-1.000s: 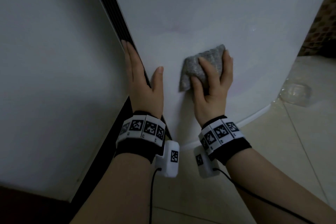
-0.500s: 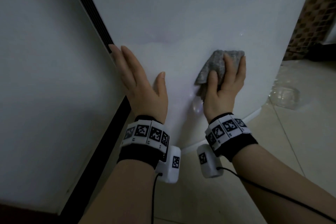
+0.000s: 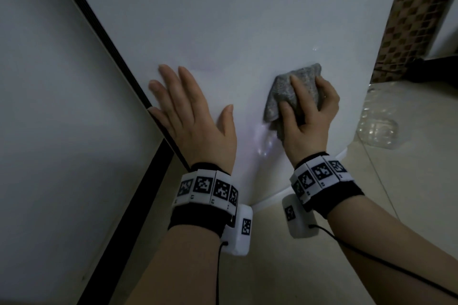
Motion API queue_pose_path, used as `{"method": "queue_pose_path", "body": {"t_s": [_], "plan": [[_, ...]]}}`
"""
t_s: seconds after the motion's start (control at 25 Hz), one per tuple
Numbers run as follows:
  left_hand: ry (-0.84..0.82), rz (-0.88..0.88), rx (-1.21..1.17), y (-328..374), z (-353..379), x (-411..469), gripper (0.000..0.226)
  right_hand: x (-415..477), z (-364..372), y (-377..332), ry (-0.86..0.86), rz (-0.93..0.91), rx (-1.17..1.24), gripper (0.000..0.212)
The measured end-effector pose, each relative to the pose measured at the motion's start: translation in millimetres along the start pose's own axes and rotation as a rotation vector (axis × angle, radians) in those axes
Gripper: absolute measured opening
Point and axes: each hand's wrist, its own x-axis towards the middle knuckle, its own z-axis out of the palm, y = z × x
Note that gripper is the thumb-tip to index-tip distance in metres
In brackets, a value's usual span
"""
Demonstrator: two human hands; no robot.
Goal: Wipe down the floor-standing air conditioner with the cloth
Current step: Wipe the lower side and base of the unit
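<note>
right hand (image 3: pixel 309 111) with grey cloth (image 3: pixel 290 91) against white air conditioner (image 3: pixel 235 20)

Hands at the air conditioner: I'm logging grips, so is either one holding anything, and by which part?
The right hand grips the crumpled grey cloth around its bunched lower-right part; the flat left hand holds nothing.

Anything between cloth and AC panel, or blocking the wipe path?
Nothing visible. The right hand holds the cloth straight against the air conditioner. The left hand lies flat on it, left of the cloth and apart, blocking only leftward strokes.
</note>
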Motion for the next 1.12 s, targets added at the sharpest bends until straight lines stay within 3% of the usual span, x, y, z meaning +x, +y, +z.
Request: {"method": "queue_pose_path", "body": {"t_s": [0.12,0.24,0.4,0.56,0.72,0.88,1.04,1.12], "plan": [[0.005,-0.018,0.04,3.0,4.3,1.3,0.089,8.0,-2.4,0.1,0.023,0.148,0.035,0.043],[0.017,-0.023,0.084,7.6,8.9,0.2,0.092,2.6,-1.9,1.0,-0.047,0.091,0.063,0.043],[0.037,-0.055,0.115,13.3,12.8,0.4,0.094,26.5,-6.8,8.8,0.06,0.265,0.131,0.044],[0.043,-0.088,0.092,24.4,17.5,-0.6,0.094,15.8,-4.9,8.5,-0.018,0.153,0.114,0.043],[0.037,-0.111,0.079,32.7,21.7,-1.2,0.093,33.8,-8.2,12.3,0.074,0.269,0.146,0.044],[0.037,-0.103,0.055,40.9,26.5,-4.4,0.093,14.0,-8.2,18.8,-0.071,0.048,0.066,0.042],[0.044,-0.101,0.076,42.6,30.1,-4.3,0.091,42.2,-14.7,30.6,0.058,0.254,0.129,0.046],[0.042,-0.101,0.072,46.2,32.0,-4.4,0.092,35.3,-13.3,30.9,0.037,0.179,0.094,0.044]]}}
